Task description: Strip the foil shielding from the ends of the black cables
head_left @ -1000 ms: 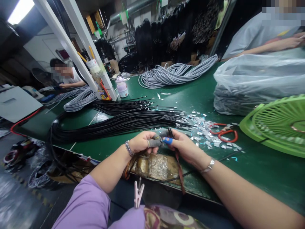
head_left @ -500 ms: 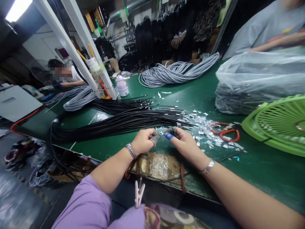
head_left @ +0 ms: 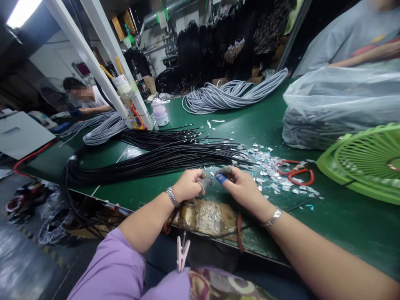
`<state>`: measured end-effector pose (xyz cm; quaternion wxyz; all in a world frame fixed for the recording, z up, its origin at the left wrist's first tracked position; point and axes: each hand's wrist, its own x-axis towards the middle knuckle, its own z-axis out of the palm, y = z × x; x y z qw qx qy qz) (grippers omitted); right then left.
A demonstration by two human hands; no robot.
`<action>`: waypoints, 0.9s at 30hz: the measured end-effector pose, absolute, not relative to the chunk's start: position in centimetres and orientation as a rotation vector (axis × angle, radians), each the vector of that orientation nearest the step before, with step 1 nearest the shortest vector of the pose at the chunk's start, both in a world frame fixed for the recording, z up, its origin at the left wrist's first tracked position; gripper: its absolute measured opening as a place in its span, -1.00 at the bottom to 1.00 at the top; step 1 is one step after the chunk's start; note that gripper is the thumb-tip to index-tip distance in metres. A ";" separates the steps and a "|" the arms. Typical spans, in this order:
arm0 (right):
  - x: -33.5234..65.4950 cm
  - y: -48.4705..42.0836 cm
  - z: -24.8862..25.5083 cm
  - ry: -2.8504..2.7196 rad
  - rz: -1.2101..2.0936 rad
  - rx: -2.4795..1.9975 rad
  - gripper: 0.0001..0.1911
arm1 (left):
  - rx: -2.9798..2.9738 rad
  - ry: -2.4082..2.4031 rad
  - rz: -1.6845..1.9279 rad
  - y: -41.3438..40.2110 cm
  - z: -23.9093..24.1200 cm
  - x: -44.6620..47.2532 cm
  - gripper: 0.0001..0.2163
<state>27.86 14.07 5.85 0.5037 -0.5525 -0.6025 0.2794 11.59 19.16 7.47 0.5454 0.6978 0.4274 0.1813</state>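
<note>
My left hand (head_left: 190,183) wears finger covers and is closed in a pinch above the near edge of the green table. Facing it, a short gap away, my right hand (head_left: 242,187) is also pinched, with blue tape on its thumb. Tiny pale and bluish bits show between the fingertips, too small to name. Just beyond both hands lies a long bundle of black cables (head_left: 150,162), its trimmed ends pointing right. Scraps of foil and blue film (head_left: 271,168) are strewn beside my right hand. Below my hands sits a tape-wrapped block (head_left: 209,216) at the table edge.
Red-handled scissors (head_left: 301,175) lie among the scraps. A green fan (head_left: 368,162) and a clear plastic bag (head_left: 331,100) stand at right. Coiled grey cable (head_left: 231,96) and a lilac bottle (head_left: 160,111) are farther back. Two other people sit across the table.
My hands stay almost in place, with only a slight shift of the fingertips. The co-worker at the far left has moved their head a little. The cables and scraps look unchanged.
</note>
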 end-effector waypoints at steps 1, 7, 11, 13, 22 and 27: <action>27.9 14.1 5.8 -1.412 0.731 -1.332 -0.82 | 1.638 1.017 0.430 19.1 7.6 11.6 -0.80; 27.3 14.0 5.8 -1.143 1.018 -1.293 -0.68 | 1.585 1.034 0.439 19.0 8.1 11.8 -0.85; 26.9 13.8 5.9 -1.013 1.158 -1.253 -0.63 | 1.570 1.039 0.453 19.0 8.1 11.8 -0.87; 26.8 13.8 5.9 -0.962 1.227 -1.242 -0.61 | 1.566 1.030 0.466 19.1 8.0 11.8 -0.88; 27.3 13.8 5.9 -1.138 0.979 -1.266 -0.73 | 1.589 1.030 0.442 18.9 8.1 11.8 -0.87; 26.8 13.8 5.9 -1.009 1.122 -1.256 -0.66 | 1.590 1.039 0.455 18.9 8.3 11.8 -0.84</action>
